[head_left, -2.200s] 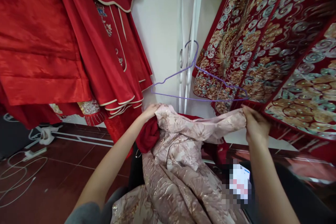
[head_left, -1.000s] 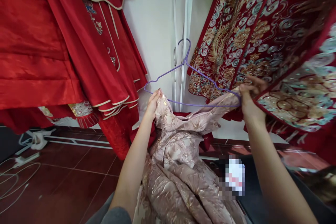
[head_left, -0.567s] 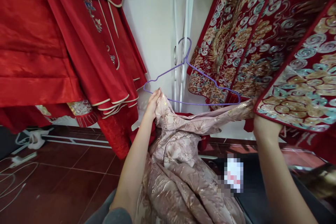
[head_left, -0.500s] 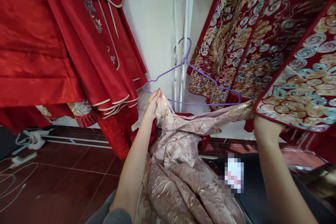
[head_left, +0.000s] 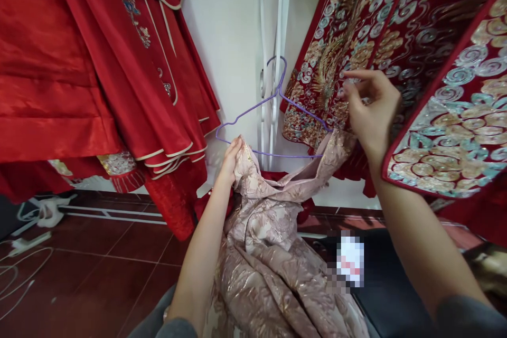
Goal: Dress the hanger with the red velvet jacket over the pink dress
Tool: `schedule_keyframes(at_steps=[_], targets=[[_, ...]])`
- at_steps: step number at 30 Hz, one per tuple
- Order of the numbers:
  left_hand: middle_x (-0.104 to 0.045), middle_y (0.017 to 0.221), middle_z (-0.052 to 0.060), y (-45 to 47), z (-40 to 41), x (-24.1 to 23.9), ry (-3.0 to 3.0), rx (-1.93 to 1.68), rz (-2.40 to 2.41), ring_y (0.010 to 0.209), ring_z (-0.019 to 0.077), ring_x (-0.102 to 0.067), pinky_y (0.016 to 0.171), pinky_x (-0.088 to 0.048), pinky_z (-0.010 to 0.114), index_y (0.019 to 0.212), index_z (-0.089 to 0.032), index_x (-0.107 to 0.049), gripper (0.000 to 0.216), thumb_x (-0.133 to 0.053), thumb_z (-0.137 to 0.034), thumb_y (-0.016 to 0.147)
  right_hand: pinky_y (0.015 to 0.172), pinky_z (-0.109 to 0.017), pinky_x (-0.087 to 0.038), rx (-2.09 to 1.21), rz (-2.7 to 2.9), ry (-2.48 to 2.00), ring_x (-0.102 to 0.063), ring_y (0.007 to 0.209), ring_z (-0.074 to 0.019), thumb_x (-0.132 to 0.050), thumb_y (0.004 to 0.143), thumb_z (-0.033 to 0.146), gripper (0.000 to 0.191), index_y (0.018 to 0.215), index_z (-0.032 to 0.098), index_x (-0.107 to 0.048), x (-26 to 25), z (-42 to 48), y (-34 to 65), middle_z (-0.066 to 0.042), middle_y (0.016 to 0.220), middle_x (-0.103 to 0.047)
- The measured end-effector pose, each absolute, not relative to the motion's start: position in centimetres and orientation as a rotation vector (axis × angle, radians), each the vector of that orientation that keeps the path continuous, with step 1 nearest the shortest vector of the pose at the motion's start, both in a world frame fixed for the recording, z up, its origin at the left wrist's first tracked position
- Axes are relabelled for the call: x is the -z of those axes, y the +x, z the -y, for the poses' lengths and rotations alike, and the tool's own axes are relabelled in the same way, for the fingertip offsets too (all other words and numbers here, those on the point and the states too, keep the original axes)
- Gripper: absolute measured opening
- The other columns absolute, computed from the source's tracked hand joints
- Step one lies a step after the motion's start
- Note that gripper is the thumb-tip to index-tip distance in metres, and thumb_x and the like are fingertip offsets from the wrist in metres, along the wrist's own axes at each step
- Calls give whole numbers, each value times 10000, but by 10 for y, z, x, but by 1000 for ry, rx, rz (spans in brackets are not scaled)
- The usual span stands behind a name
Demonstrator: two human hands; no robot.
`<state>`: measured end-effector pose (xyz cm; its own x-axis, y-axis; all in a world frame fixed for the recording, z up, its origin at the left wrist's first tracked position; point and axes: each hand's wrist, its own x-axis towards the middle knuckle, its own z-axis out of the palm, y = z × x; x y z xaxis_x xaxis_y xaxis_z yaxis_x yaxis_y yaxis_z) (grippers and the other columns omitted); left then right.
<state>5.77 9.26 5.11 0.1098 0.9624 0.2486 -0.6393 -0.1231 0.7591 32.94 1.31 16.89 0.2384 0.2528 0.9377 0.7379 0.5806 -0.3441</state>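
A pale pink brocade dress with gold pattern spreads down over my lap. My left hand is closed on its left shoulder, just under the left end of a purple hanger. The dress's other shoulder now covers the hanger's right end. Above and right of that shoulder, my right hand is raised before a red embroidered garment. Its thumb and forefinger are curved with a small gap between the tips, and I see nothing in them; the other fingers are mostly hidden.
The hanger hooks at a white upright rail. Plain red garments hang at left, heavily embroidered red ones at right. Cables and a power strip lie on the tiled floor. A black surface is beside the dress, with a blurred-out patch.
My right hand has moved up and left and let go of the dress's right shoulder, which has come up over the hanger's right end. My left hand keeps its hold.
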Motion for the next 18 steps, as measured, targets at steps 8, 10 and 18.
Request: schedule_keyframes(at_steps=[8, 10, 18], targets=[[-637, 746, -21, 59, -94, -51, 896, -1468, -494, 728, 141, -668, 676, -501, 228, 913, -205, -636, 323, -802, -335, 669, 659, -297, -504, 250, 1357, -1247, -636, 720, -173, -631, 799, 354, 241, 962, 180, -664, -124, -10, 365, -65, 804, -703], [-648, 767, -12, 59, -94, -50, 896, -1481, -516, 793, 159, -683, 717, -511, 238, 934, -209, -635, 325, -790, -350, 686, 612, -332, -505, 133, 1344, -1248, -613, 635, -188, -638, 762, 422, 231, 807, 195, -641, -107, -10, 377, -63, 700, -674], [-678, 835, 6, 60, -92, -48, 878, -1482, -544, 909, 183, -694, 799, -529, 258, 976, -213, -626, 363, -779, -393, 701, 668, -387, -514, 26, 1317, -1179, -644, 710, -243, -609, 755, 499, 239, 738, 269, -672, -100, -12, 382, -47, 764, -719]])
